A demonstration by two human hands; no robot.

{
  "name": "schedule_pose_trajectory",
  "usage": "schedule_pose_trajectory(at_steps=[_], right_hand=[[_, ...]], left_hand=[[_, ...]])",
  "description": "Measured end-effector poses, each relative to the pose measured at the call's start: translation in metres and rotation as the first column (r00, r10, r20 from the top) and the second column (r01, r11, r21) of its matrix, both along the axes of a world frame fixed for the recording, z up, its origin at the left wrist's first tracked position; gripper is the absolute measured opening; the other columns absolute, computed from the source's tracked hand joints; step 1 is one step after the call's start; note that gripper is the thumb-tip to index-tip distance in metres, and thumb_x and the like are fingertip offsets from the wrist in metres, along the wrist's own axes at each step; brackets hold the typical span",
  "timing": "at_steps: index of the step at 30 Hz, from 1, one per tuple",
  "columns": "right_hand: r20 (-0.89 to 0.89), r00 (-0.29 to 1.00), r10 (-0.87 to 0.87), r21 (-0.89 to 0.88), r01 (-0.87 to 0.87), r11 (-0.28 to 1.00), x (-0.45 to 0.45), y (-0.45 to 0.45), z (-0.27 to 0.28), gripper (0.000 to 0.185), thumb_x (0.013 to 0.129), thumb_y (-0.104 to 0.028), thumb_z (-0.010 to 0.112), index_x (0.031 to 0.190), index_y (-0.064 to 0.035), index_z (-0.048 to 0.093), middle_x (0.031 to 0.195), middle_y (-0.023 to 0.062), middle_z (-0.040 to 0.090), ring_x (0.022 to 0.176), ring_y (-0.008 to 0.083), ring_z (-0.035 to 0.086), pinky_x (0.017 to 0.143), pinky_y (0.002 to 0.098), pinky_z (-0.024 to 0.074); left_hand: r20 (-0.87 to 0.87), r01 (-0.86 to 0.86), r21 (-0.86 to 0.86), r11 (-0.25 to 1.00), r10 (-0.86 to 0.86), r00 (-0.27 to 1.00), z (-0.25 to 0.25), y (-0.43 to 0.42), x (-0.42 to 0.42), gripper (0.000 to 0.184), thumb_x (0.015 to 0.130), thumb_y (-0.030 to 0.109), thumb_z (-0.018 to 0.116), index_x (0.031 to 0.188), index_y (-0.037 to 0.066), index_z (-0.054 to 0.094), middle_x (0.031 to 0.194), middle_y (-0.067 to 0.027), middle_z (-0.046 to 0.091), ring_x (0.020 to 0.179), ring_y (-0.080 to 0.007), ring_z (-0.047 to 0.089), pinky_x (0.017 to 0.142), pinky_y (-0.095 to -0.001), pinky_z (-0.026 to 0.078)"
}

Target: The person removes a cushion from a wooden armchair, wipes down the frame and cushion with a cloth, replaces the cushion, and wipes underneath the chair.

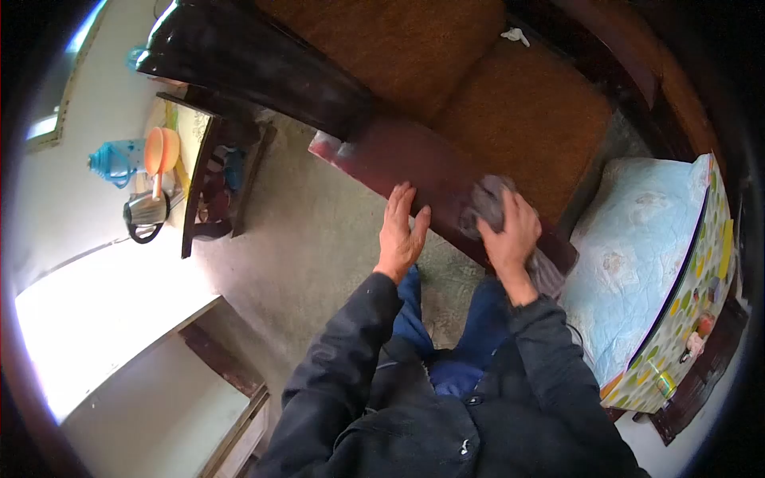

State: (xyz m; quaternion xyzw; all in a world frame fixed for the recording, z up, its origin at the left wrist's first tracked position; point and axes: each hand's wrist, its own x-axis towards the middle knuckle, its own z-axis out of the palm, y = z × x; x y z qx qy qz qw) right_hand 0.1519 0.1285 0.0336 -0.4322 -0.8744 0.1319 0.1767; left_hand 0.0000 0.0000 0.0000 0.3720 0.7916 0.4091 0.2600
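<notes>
A dark reddish-brown wooden board (pixel 398 155) runs in front of me, along the edge of a brown-covered seat (pixel 518 119). My right hand (pixel 514 239) is closed on a crumpled grey cloth (pixel 486 199) pressed against the board's top, and more of the cloth hangs below the wrist. At the board's near edge lies my left hand (pixel 402 235), with its fingers stretched out, thumb apart and nothing in it.
At left, a small table (pixel 191 147) bears an orange dipper (pixel 162 153), a blue jug (pixel 115 162) and a kettle (pixel 147 211). A blue-covered surface (pixel 637 247) with a dotted side stands right. Glossy dark wood (pixel 263 76) rises beyond the board; a crumpled white scrap (pixel 516 37) lies on the seat.
</notes>
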Motion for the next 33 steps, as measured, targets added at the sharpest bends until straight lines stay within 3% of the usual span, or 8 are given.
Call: schedule_pose_trajectory(at_steps=[2,3,9,14,18,22,27,33], right_hand=[[0.041,0.999,-0.018,0.005,0.018,1.0,-0.015,0.008,0.008,0.067,0.067,-0.042,0.077,0.126,-0.0174,0.056,0.119,0.0092,0.059,0.108,0.0338,0.055,0.086,0.0498,0.0415],[-0.029,0.999,-0.015,0.028,0.016,0.999,-0.126,-0.018,-0.03,0.065,0.068,-0.043,0.076,0.126,-0.0197,0.056,0.121,0.01,0.058,0.112,0.0325,0.053,0.09,0.0523,0.0381],[-0.092,0.996,-0.009,-0.053,0.004,0.999,-0.312,-0.039,-0.039,0.067,0.063,-0.038,0.081,0.123,-0.0197,0.054,0.122,0.0106,0.055,0.113,0.0315,0.052,0.092,0.0556,0.0361],[-0.154,0.972,0.177,-0.009,-0.181,0.984,-0.275,-0.058,-0.048,0.064,0.063,-0.031,0.081,0.12,-0.0232,0.053,0.114,0.011,0.055,0.109,0.0324,0.051,0.091,0.0578,0.0351],[-0.165,0.918,0.359,-0.061,-0.373,0.926,-0.216,-0.086,-0.04,0.059,0.062,-0.02,0.078,0.117,-0.0241,0.056,0.126,0.0088,0.053,0.116,0.0304,0.049,0.096,0.0545,0.0345],[-0.139,0.944,0.3,-0.106,-0.315,0.943,-0.122,-0.096,-0.03,0.053,0.062,-0.007,0.067,0.113,-0.0211,0.06,0.121,0.0087,0.054,0.117,0.0318,0.049,0.094,0.0538,0.0357],[0.003,0.985,0.172,-0.135,-0.17,0.976,-0.081,-0.098,-0.019,0.067,0.061,-0.018,0.078,0.125,-0.0227,0.057,0.126,0.0116,0.052,0.118,0.0324,0.048,0.094,0.0545,0.0342],[-0.059,0.974,0.218,-0.028,-0.22,0.975,-0.217,-0.094,-0.03,0.06,0.063,-0.028,0.079,0.12,-0.0256,0.059,0.116,0.0106,0.055,0.109,0.0307,0.051,0.089,0.053,0.0368]], left_hand=[[0.096,0.009,0.093,0.996,-0.018,0.995,0.014,-0.012,0.017,0.04,0.093,0.023,0.061,0.126,0.002,0.055,0.139,-0.0146,0.05,0.132,-0.0311,0.044,0.108,-0.0396,0.036],[0.057,0.01,0.076,0.997,-0.015,0.998,-0.004,-0.05,-0.066,0.038,0.093,0.021,0.06,0.126,0.003,0.055,0.134,-0.0154,0.054,0.124,-0.0332,0.05,0.102,-0.0398,0.042],[0.247,-0.223,-0.268,0.937,0.29,0.925,-0.024,-0.163,-0.147,0.027,0.096,0.024,0.058,0.106,0.001,0.067,0.093,-0.0124,0.07,0.084,-0.019,0.065,0.078,-0.0313,0.051],[0.395,-0.361,-0.352,0.864,0.487,0.779,-0.042,-0.205,-0.15,0.038,0.099,0.035,0.052,0.098,0.001,0.066,0.093,-0.0071,0.07,0.085,-0.0147,0.064,0.07,-0.0291,0.051],[0.502,-0.196,-0.391,0.899,0.387,0.773,-0.03,-0.175,-0.137,0.042,0.1,0.037,0.047,0.102,-0.002,0.064,0.097,-0.0116,0.069,0.087,-0.0198,0.065,0.072,-0.0317,0.052],[0.513,-0.096,-0.352,0.931,0.278,0.812,-0.028,-0.154,-0.129,0.038,0.101,0.032,0.048,0.102,-0.002,0.064,0.097,-0.0104,0.069,0.085,-0.0175,0.065,0.07,-0.0304,0.052],[0.572,-0.147,-0.374,0.916,0.353,0.74,-0.05,-0.169,-0.111,0.037,0.101,0.034,0.049,0.097,0.0,0.064,0.095,-0.008,0.07,0.084,-0.016,0.065,0.07,-0.0303,0.052],[0.603,0.036,-0.405,0.914,0.237,0.762,-0.058,-0.201,-0.093,0.038,0.099,0.035,0.051,0.101,0.0,0.065,0.093,-0.0066,0.07,0.083,-0.0153,0.064,0.069,-0.0295,0.051]])
